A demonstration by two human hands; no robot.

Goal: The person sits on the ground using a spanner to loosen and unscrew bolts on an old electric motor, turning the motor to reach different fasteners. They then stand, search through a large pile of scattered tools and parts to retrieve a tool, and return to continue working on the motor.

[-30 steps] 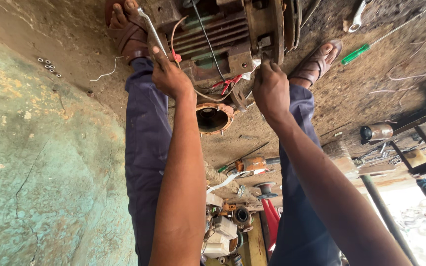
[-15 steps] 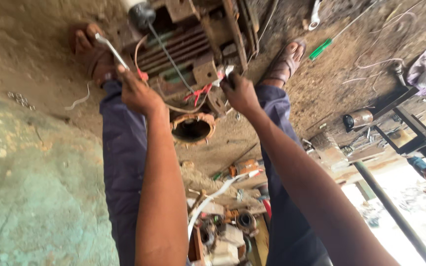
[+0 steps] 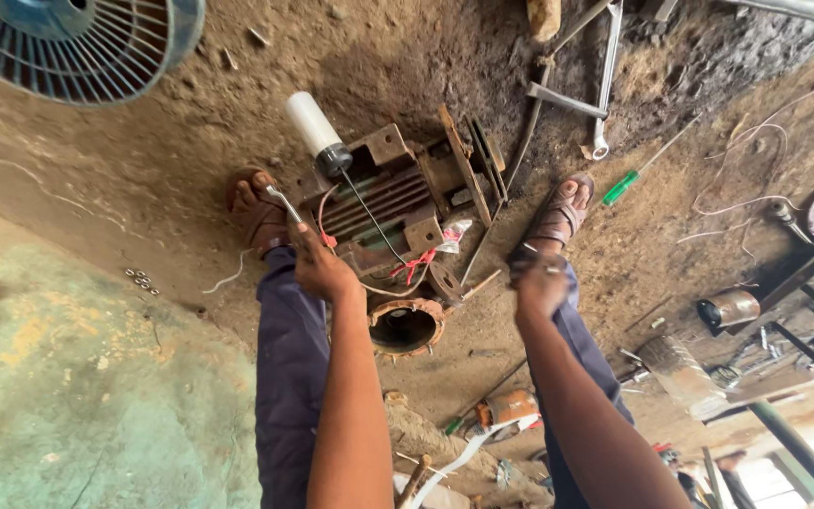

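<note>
— Far left? Blue fan guard (image 3: 77,42) up in the corner, green painted slab (image 3: 77,396) below, small cluster of nuts (image 3: 140,279) on the dirt floor (image 3: 171,179) beside it.

— And next along? Left foot in a sandal (image 3: 254,209), purple trouser leg under it. Left hand (image 3: 322,269) closed around a thin metal tool (image 3: 284,203), tip pointing up past the foot.

— Touching the motor? Just beside its left edge; hard to tell whether actually touching.

— Middle? Rusty electric motor (image 3: 398,203) lying on the floor between both feet, white cylinder with a dark cap (image 3: 317,132) at its upper left, red wires (image 3: 416,264) hanging at the front, round open housing (image 3: 405,327) just below.

— Right hand (image 3: 541,286)? Curled into a loose fist over the right knee, well apart from the motor. Cannot tell whether gripping anything; fingers turned away.

— Further right? Right foot in a sandal (image 3: 562,212), green-handled screwdriver (image 3: 622,187), spanner (image 3: 605,85) above, metal can (image 3: 729,309) near the edge.
</note>
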